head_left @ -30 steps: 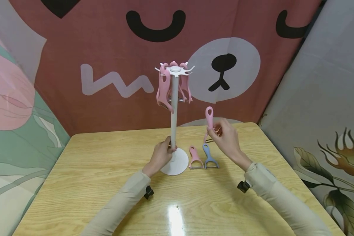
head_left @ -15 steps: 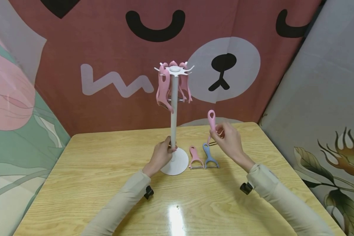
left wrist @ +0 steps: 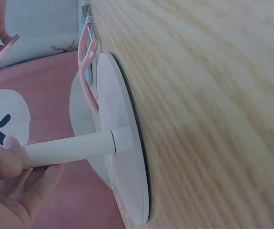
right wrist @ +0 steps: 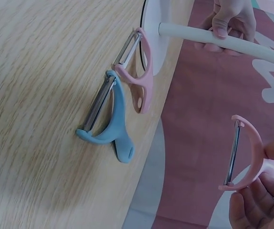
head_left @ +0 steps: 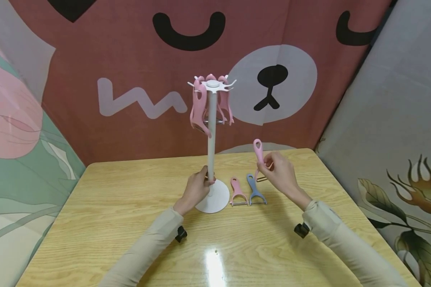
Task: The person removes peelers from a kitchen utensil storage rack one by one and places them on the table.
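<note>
My left hand (head_left: 195,188) grips the lower pole of a white hanging stand (head_left: 211,131), thumb and fingers wrapped round it just above the round base (left wrist: 120,186). With my right hand (head_left: 280,172) I pinch a pink peeler (head_left: 258,150) near its neck. It is held upright above the table, handle loop up and blade down, as the right wrist view shows its metal blade (right wrist: 232,152) facing the table. Below it a blue peeler (head_left: 256,191) and another pink peeler (head_left: 237,187) lie side by side, right of the base. Several pink peelers (head_left: 199,105) hang from the stand's top hooks.
The stand's hooks (head_left: 230,85) on the right side of its top carry nothing. A wooden table (head_left: 129,207) lies under everything, its back edge close to a printed red curtain (head_left: 129,135). A grey flowered cloth (head_left: 391,119) hangs along the right.
My right hand has lowered the pink peeler and shifted it slightly to the right. The left hand and the stand have stayed where they were.
</note>
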`<state>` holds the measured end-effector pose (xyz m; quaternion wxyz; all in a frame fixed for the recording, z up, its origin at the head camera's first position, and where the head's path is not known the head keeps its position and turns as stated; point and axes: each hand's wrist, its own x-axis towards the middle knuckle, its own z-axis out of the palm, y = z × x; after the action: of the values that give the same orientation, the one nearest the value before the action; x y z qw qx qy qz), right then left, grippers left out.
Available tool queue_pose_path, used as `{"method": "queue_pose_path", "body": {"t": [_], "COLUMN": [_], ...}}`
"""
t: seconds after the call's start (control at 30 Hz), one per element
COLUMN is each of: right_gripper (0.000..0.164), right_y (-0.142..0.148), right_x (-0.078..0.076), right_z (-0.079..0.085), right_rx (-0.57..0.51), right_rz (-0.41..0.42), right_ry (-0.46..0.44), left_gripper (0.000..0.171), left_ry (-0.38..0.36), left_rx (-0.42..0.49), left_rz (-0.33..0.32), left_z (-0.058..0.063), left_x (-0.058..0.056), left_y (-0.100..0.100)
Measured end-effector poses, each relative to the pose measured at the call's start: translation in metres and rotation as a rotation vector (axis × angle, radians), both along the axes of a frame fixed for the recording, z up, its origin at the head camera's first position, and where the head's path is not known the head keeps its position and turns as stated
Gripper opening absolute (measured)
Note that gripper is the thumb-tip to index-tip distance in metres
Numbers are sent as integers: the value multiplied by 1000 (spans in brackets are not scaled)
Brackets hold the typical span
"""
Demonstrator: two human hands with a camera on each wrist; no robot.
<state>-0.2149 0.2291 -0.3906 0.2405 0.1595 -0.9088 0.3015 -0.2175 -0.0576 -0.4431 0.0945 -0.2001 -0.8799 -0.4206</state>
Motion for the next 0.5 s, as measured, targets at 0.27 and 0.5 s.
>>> {"method": "queue_pose_path", "body": {"t": [0.27, 0.5], "right_gripper": [19, 20], "right_y": [3, 5], "right_x": [-1, -1], "right_z": [-3, -7], "right_rx": [23, 44], "right_rz": [0, -9], "right_ry": [-50, -112], "left_gripper": [15, 14], "left_ry": [15, 1], "left_rx": [-5, -1], "left_rz": [4, 10], "left_z": [-1, -1], "left_x": [-1, -1], "left_y": [0, 0]}}
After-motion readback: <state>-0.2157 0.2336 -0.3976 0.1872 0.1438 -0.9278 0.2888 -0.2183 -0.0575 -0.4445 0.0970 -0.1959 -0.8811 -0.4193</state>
